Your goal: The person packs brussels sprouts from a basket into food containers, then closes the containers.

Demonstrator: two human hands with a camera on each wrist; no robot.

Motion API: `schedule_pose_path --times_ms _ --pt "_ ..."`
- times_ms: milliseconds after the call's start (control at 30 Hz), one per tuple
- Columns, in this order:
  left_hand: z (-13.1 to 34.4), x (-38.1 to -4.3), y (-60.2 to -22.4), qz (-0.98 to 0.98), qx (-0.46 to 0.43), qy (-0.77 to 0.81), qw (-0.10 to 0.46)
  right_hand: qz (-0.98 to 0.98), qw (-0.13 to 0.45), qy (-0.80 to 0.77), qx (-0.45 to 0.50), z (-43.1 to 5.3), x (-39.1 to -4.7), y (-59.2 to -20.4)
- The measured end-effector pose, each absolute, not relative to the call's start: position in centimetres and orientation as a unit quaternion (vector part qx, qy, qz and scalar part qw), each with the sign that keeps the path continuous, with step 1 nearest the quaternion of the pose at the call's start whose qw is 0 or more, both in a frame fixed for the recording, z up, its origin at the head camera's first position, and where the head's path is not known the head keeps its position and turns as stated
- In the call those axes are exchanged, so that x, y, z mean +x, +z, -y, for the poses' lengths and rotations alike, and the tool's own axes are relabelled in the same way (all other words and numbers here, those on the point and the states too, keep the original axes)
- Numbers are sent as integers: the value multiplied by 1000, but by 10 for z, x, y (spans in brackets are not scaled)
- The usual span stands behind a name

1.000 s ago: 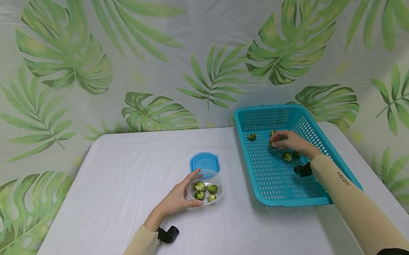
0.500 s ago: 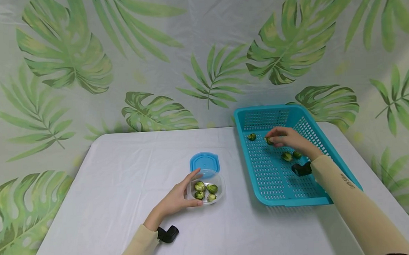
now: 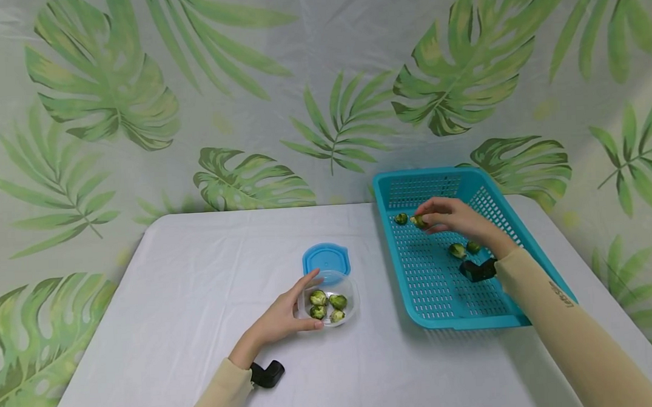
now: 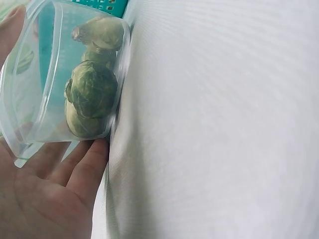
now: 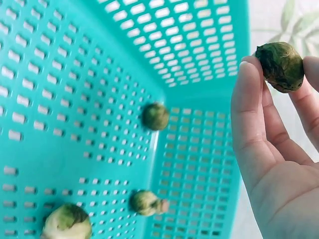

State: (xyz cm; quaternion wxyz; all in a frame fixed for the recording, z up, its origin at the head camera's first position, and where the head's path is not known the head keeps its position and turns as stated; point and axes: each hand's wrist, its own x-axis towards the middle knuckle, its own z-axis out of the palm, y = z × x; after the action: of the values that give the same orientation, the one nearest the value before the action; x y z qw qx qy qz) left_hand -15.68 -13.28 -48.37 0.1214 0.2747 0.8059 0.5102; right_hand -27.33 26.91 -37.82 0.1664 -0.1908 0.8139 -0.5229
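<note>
Right hand (image 3: 451, 218) pinches one sprout (image 5: 281, 69) over right basket (image 3: 473, 323), three sprouts (image 3: 457, 250) remaining; left hand (image 3: 280, 315) grips tub (image 4: 57, 119), four sprouts (image 3: 318, 297) inside, lid (image 3: 320, 256) off

The left hand (image 3: 279, 316), nearer, curves, thumb (image 3: 308, 325) and forefinger (image 3: 304, 283) spread; the right hand (image 3: 456, 219), farther, pinches, its forearm (image 3: 571, 320) slanting from near right.

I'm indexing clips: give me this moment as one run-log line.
right hand: pinches sprout over teal basket; left hand: holds clear container, four sprouts inside; blue lid: off; basket: three sprouts
</note>
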Motion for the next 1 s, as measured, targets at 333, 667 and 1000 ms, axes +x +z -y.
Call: schedule_pose_path --times_ms 333,667,1000 --pt "134 -157 -481 -809 281 502 120 -780 182 -555 -226 -250 -259 -366" --pt "134 -157 -481 -808 279 504 123 -776 192 -542 -260 -230 -248 -360" --pt "134 -157 -481 -808 279 504 123 -756 215 -545 -292 -210 -236 -353"
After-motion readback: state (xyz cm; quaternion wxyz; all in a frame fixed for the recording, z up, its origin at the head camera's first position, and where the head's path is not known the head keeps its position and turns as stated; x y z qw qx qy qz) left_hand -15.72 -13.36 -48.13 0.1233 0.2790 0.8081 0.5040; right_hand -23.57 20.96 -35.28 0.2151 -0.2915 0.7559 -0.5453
